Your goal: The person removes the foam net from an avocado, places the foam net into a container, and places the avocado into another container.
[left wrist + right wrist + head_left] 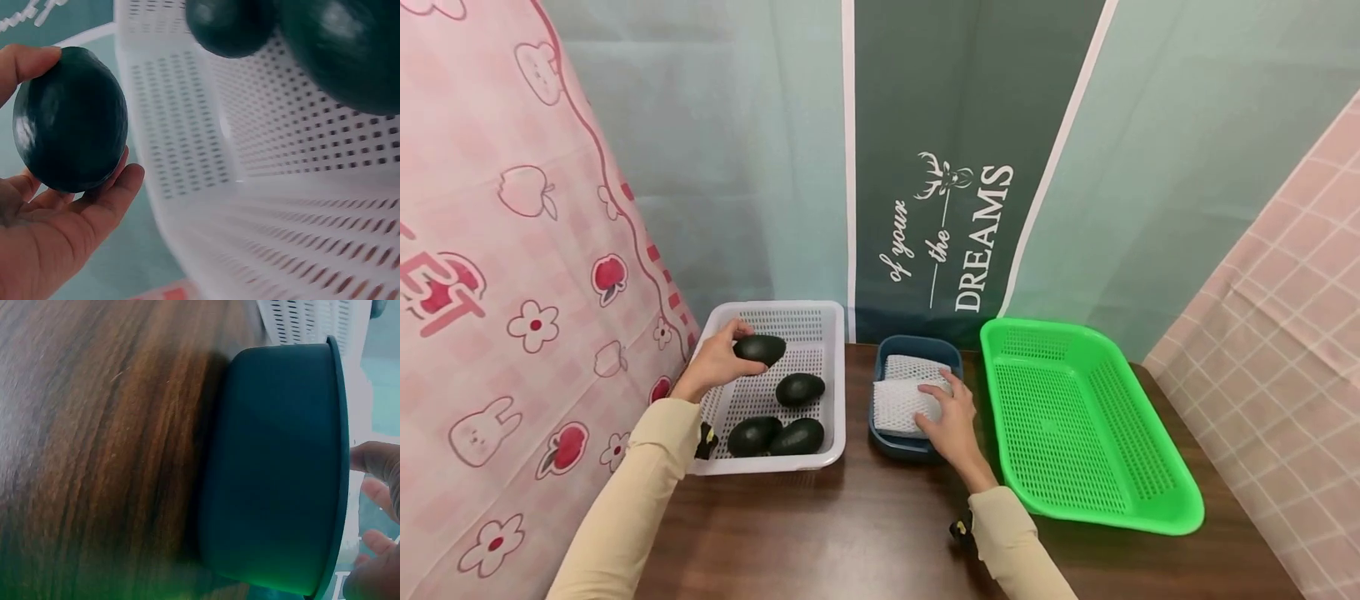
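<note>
My left hand (718, 364) holds a dark green avocado (762, 351) between thumb and fingers, raised over the white basket. In the left wrist view the thumb lies at one end of this avocado (72, 119) and the fingers curve under the other. Three more avocados lie in the basket, one (800, 389) just below the held one and two side by side near the front. My right hand (951, 418) reaches over the small blue bin (906, 451), thumb and fingers spread apart at the white foam net sleeves (901, 410) stacked in it.
The white basket (838, 392) stands at the left on the brown wooden table (850, 533). A green plastic basket (1097, 425) with nothing in it is right of the blue bin. Curtains hang behind and at both sides, close to the baskets.
</note>
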Motion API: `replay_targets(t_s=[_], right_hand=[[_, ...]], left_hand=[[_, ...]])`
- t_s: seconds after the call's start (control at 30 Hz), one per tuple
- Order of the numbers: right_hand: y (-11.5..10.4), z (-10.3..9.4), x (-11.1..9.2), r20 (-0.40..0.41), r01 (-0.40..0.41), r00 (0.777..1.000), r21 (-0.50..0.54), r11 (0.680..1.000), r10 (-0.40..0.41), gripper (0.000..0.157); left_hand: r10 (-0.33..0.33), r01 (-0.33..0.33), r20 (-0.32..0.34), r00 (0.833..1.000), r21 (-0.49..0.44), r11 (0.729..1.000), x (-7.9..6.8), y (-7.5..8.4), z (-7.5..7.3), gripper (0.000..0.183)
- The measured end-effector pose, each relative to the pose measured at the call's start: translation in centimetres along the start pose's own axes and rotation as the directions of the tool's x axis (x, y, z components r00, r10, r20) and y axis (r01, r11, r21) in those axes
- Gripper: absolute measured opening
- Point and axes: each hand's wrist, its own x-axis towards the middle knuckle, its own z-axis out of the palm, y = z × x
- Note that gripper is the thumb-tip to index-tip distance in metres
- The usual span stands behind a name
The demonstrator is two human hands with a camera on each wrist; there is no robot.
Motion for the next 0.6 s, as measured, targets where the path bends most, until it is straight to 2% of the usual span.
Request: replay_targets(t_s=[0.13,0.3,0.43,0.6], right_hand=[[0.1,0.3,0.2,0.022,0.141,0.99,-0.001,0.99,-0.141,0.037],[-0.1,0.7,0.9,0.118,0.295,0.945,0.099,0.95,-0.306,0.037],[-0.1,0.9,1.4,0.211,0.323,0.914,0.141,0.936,-0.347,0.039],[0.1,1.3,1.8,0.279,0.267,0.913,0.144,0.953,-0.298,0.043]], left_hand=[[-0.034,0.034,0.0,0.999,-0.025,0.999,0.5,-1.4,0.8,0.062],[-0.047,0.045,-0.032,0.998,-0.056,0.997,1.2,-2.6,1.4,0.063],[-0.035,0.035,-0.021,0.999,-0.044,0.998,1.7,-3.1,1.7,0.065],[-0.024,0.024,-0.006,1.0,-0.022,0.999,2.0,-3.8,1.9,0.065]])
